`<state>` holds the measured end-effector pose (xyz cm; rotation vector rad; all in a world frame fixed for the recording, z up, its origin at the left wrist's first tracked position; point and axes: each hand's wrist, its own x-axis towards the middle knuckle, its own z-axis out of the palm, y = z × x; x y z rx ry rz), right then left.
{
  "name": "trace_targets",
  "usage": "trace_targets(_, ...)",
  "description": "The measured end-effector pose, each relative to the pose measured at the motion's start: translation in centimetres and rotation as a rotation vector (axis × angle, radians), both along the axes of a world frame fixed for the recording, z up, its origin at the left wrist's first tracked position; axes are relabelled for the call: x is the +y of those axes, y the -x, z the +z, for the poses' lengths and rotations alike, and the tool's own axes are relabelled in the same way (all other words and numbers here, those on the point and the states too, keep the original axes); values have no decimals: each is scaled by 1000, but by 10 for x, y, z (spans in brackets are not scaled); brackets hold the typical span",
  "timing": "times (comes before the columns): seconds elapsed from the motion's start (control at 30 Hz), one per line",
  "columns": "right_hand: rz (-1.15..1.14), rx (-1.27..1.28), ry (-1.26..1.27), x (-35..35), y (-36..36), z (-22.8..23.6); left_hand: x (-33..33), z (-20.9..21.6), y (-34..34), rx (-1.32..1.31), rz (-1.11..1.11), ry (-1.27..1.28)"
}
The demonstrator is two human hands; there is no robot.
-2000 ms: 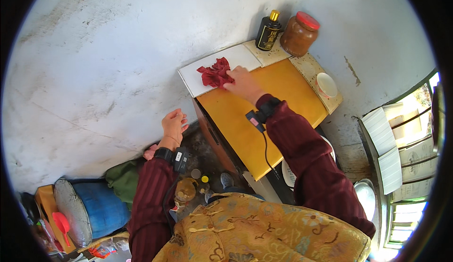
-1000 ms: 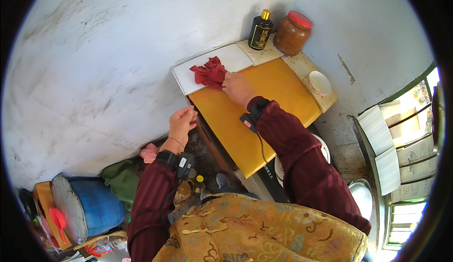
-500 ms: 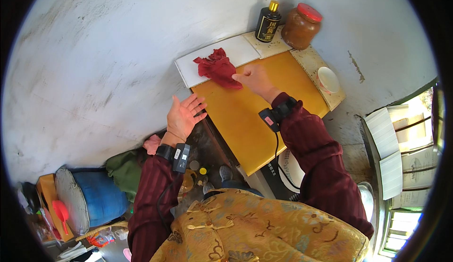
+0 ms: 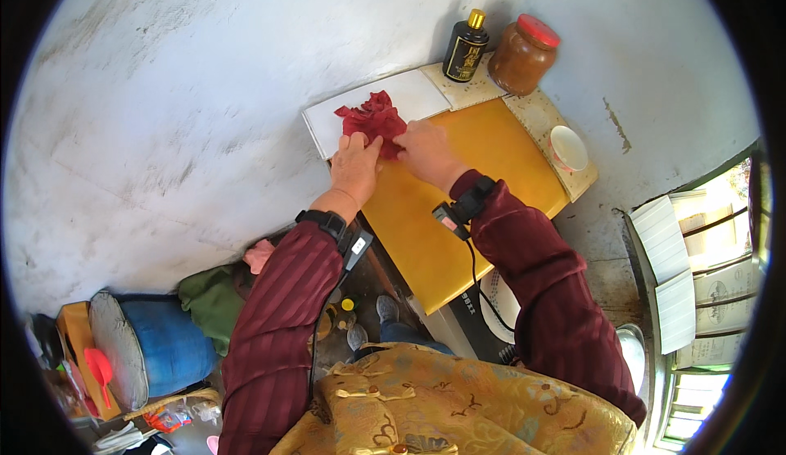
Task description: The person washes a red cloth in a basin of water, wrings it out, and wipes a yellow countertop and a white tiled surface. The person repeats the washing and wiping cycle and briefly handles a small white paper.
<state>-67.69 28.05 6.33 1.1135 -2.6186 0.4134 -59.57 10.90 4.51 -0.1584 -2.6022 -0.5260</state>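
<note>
A crumpled dark red cloth (image 4: pixel 375 117) lies at the far left end of a yellow board (image 4: pixel 458 201), part of it on the white tile (image 4: pixel 321 127) by the wall. My left hand (image 4: pixel 354 170) has its curled fingers on the cloth's near left edge. My right hand (image 4: pixel 426 153) grips the near right edge, its thumb and fingertips drawn together. The two hands are close together, with a strip of cloth between them. The fingertips are partly hidden by the cloth and knuckles.
At the back stand a black bottle (image 4: pixel 465 49) with a gold cap and a brown jar (image 4: pixel 524 55) with a red lid. A white bowl (image 4: pixel 569 149) sits at the right corner. Below left are a blue drum (image 4: pixel 168 340) and a red scoop (image 4: pixel 100 369).
My left hand has moved up and right from beside the board onto the cloth, its spread fingers now curled. The right hand has shifted slightly left and down; the cloth's near edge is drawn up.
</note>
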Motion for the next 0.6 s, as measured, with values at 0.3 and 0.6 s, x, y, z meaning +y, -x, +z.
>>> trace_targets(0.3,-37,-184,216,4,18,-35,-1,-19,45,-34,-81,158)
trace_targets(0.6,6,-63,280,22,0,-13,-32,27,-32,55,23,-288)
